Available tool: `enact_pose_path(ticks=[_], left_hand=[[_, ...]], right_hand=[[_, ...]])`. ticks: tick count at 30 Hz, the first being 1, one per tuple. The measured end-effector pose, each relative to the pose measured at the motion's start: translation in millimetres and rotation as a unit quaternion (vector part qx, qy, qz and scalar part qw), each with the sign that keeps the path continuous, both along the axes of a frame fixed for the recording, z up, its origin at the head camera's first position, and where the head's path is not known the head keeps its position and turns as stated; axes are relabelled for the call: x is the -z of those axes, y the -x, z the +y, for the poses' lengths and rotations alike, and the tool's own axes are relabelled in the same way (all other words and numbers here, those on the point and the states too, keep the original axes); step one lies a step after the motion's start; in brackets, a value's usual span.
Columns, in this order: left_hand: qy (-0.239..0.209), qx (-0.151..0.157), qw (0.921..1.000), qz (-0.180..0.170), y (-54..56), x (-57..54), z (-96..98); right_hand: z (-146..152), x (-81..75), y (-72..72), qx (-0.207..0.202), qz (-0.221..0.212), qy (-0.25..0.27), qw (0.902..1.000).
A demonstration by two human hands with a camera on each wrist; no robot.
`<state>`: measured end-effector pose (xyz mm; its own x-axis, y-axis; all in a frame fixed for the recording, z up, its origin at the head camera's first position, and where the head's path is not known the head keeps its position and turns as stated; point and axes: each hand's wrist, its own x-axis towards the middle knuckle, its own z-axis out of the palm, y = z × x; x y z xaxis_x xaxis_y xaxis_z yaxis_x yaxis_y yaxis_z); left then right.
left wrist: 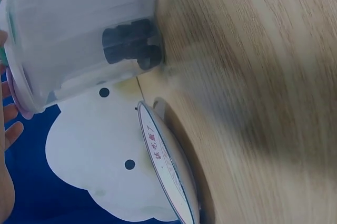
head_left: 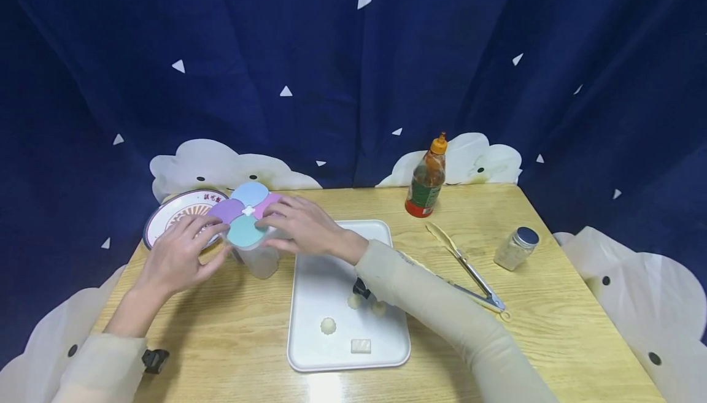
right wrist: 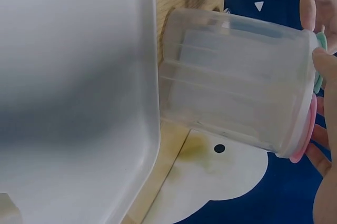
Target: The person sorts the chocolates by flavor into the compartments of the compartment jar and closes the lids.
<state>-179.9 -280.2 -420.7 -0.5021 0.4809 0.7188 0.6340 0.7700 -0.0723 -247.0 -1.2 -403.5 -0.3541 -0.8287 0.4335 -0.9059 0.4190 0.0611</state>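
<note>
A tall clear plastic container (head_left: 261,263) stands on the table to the left of the white tray. Its lid (head_left: 246,232) carries blue, pink, teal and purple petals around a white centre. My left hand (head_left: 178,254) grips the lid's left side, fingertips at the purple petal and thumb by the rim. From the right, my right hand (head_left: 305,226) holds the lid at its pink and teal petals, thumb at the near edge. Dark pieces (left wrist: 131,45) show through the container wall in the left wrist view.
Behind my left hand is a dark-rimmed white plate (head_left: 166,211). The white tray (head_left: 309,357) bears several small pale pieces. Metal tongs (head_left: 469,268), partly behind my right sleeve, a sauce bottle (head_left: 426,183) and a blue-lidded jar (head_left: 516,249) are at right. A dark curtain (head_left: 353,53) hangs behind.
</note>
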Motion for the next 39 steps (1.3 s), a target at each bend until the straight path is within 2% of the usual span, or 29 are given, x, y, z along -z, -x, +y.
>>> enact_pose_path(ticks=[3,10,15,22,33,39], left_hand=[[0.014,0.009,0.9999,0.002,0.1,-0.8,2.4],[0.051,0.014,0.9981,0.031,3.7,-0.8,3.5],[0.053,0.017,0.9973,0.047,5.8,1.0,3.6],[0.053,0.013,0.9974,0.048,5.7,1.2,3.7],[0.048,0.012,0.9974,0.052,7.4,-4.7,9.0],[0.038,0.008,0.9978,0.053,10.0,-7.0,9.5]], right_hand=[[-3.7,0.3,2.8,0.010,-0.001,-0.010,0.9999],[-12.2,1.5,3.4,0.012,0.042,-0.025,0.9987],[-13.7,1.5,3.6,0.012,0.060,-0.026,0.9978],[-14.1,1.8,3.3,0.010,0.073,-0.023,0.9970],[-14.8,-2.5,5.4,0.003,0.059,-0.001,0.9982],[-10.5,-7.2,8.3,-0.010,0.035,0.021,0.9991]])
